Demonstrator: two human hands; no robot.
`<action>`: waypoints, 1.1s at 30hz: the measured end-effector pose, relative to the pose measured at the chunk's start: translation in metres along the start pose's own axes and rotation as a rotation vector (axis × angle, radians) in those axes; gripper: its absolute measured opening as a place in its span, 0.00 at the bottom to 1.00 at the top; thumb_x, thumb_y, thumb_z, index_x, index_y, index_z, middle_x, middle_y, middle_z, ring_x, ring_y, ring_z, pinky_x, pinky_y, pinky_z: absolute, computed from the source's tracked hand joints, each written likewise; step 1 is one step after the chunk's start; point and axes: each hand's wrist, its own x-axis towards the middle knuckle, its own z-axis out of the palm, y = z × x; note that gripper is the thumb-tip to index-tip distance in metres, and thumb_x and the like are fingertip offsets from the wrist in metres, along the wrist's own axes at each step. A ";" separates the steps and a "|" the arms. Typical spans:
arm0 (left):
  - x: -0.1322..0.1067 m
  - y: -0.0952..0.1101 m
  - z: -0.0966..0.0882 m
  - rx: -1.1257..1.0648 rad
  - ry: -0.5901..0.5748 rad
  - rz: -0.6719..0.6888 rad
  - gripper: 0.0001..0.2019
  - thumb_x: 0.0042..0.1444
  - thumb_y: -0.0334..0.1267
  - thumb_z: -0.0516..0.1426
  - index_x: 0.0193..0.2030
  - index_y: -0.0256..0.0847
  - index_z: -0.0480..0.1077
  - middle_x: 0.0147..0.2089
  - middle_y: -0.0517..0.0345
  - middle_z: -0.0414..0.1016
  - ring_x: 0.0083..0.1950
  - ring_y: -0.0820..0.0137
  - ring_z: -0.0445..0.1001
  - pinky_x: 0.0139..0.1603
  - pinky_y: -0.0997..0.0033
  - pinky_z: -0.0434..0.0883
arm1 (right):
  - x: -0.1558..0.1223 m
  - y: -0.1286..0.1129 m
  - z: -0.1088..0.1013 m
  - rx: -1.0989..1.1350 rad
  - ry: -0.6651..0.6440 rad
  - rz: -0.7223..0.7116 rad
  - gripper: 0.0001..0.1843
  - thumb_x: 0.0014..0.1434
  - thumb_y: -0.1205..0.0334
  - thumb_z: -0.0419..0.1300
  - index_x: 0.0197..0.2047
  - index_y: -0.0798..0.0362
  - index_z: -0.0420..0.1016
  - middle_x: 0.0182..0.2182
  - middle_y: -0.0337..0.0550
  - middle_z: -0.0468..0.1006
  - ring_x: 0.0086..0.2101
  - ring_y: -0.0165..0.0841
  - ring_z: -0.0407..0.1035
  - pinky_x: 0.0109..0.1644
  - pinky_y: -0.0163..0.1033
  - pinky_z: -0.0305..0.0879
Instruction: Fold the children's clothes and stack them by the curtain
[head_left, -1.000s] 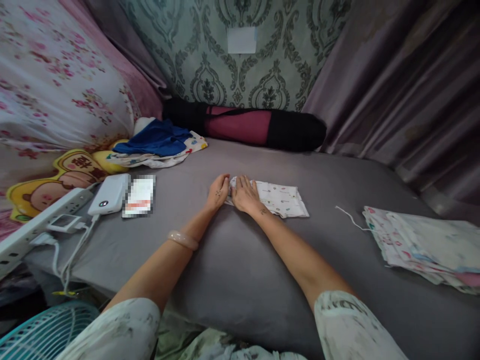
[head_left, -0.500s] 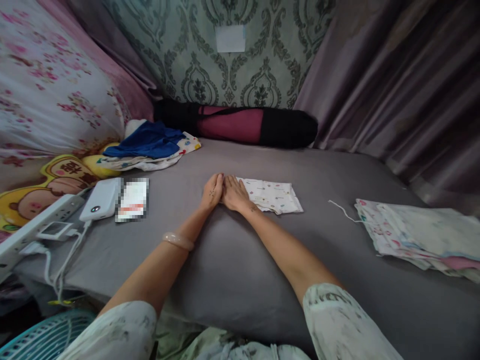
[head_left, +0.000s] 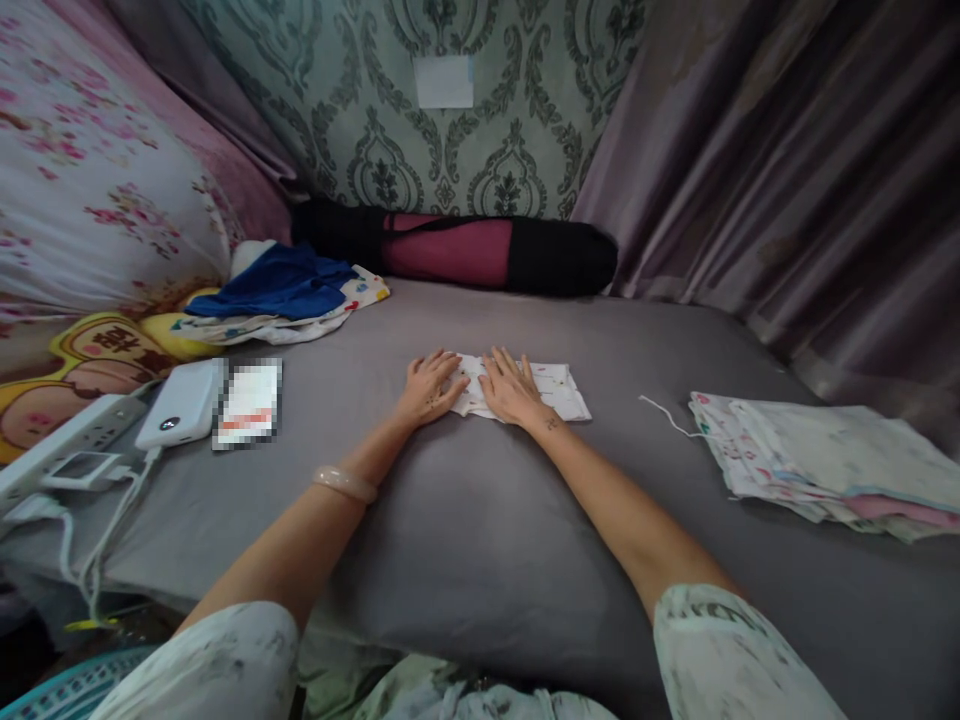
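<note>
A small white printed cloth point(head_left: 556, 384) lies folded on the grey bed sheet point(head_left: 465, 500). My left hand point(head_left: 427, 385) rests flat on its left end with the fingers spread. My right hand point(head_left: 512, 387) lies flat on the cloth's middle, fingers stretched out. Both hands press down on the cloth and hold nothing. A pale bangle point(head_left: 344, 483) is on my left wrist.
A stack of folded printed cloths point(head_left: 817, 458) sits at the right, with a white string point(head_left: 664, 418) beside it. A power bank point(head_left: 178, 403), a phone point(head_left: 247, 403) and a power strip point(head_left: 60, 440) lie at the left. Blue clothing point(head_left: 277, 285) and a rolled mat bag point(head_left: 480, 250) lie further back.
My hands have moved apart and to the right, from side by side at the cloth's left end to flat on top of it. The cloth looks narrower now.
</note>
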 end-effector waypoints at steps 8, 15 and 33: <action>0.000 -0.003 0.002 0.051 -0.101 0.035 0.24 0.62 0.52 0.50 0.62 0.45 0.63 0.66 0.48 0.63 0.69 0.59 0.56 0.68 0.46 0.45 | 0.001 -0.001 0.005 0.025 -0.021 0.010 0.29 0.68 0.54 0.40 0.68 0.56 0.55 0.67 0.51 0.55 0.66 0.41 0.45 0.67 0.51 0.39; 0.001 0.000 0.000 0.048 -0.112 0.036 0.26 0.61 0.55 0.50 0.61 0.46 0.64 0.66 0.48 0.63 0.68 0.57 0.57 0.67 0.44 0.45 | -0.008 0.013 -0.008 0.016 -0.040 0.049 0.32 0.69 0.51 0.37 0.70 0.57 0.50 0.69 0.52 0.48 0.68 0.40 0.39 0.69 0.53 0.32; 0.007 -0.003 -0.003 0.072 -0.303 -0.028 0.34 0.57 0.61 0.50 0.66 0.46 0.59 0.71 0.48 0.53 0.71 0.54 0.49 0.68 0.45 0.44 | -0.024 0.046 -0.012 0.152 -0.123 0.123 0.30 0.68 0.50 0.40 0.68 0.54 0.54 0.68 0.51 0.51 0.67 0.41 0.42 0.68 0.54 0.35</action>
